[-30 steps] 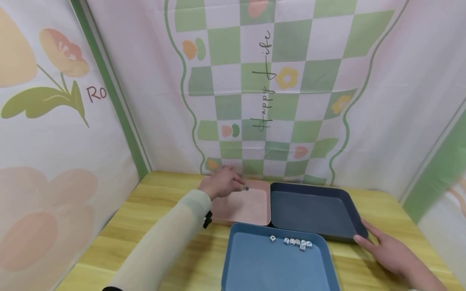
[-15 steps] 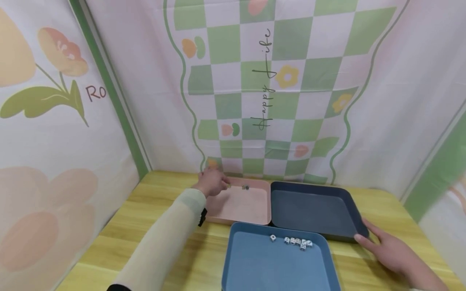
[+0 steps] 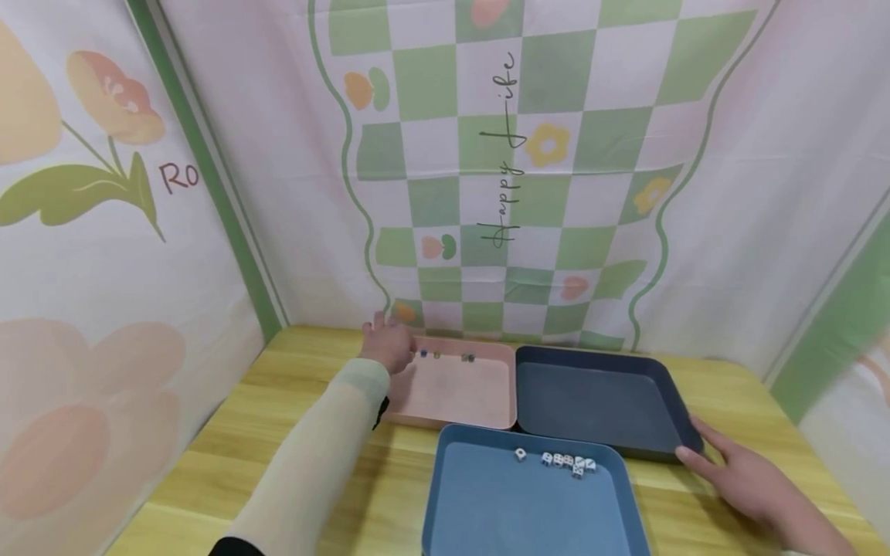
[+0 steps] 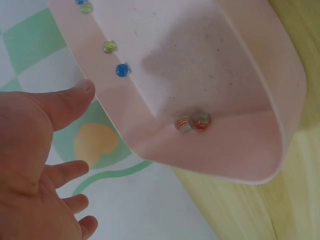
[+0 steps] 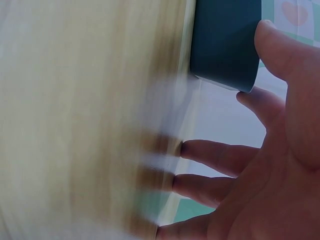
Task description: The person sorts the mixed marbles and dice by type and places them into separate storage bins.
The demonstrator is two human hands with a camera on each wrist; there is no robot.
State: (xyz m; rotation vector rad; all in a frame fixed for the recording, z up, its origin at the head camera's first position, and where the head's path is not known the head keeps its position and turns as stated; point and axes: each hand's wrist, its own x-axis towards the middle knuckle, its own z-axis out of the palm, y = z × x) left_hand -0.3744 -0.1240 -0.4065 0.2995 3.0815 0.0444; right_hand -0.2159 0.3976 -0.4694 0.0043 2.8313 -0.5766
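Observation:
My left hand (image 3: pixel 388 345) hovers over the far left corner of the pink tray (image 3: pixel 455 390), fingers apart and nothing held. In the left wrist view, two red-striped marbles (image 4: pixel 192 121) touch each other in that corner, while a blue marble (image 4: pixel 122 69) and a yellow-green marble (image 4: pixel 109 46) lie along the back wall, with another pair farther along. My right hand (image 3: pixel 744 475) holds the near right corner of the dark tray (image 3: pixel 601 405) between thumb and index finger; its other fingers (image 5: pixel 215 155) stretch out beside it.
A blue tray (image 3: pixel 521 510) stands in front of the other two, with several white dice (image 3: pixel 568 463) near its far wall. The wooden table (image 3: pixel 278 394) meets a patterned cloth (image 3: pixel 292 255) behind the trays.
My left hand has moved left along the pink tray's back wall and let go of marbles, which now show in a row there. My right hand has stayed at the dark tray's corner.

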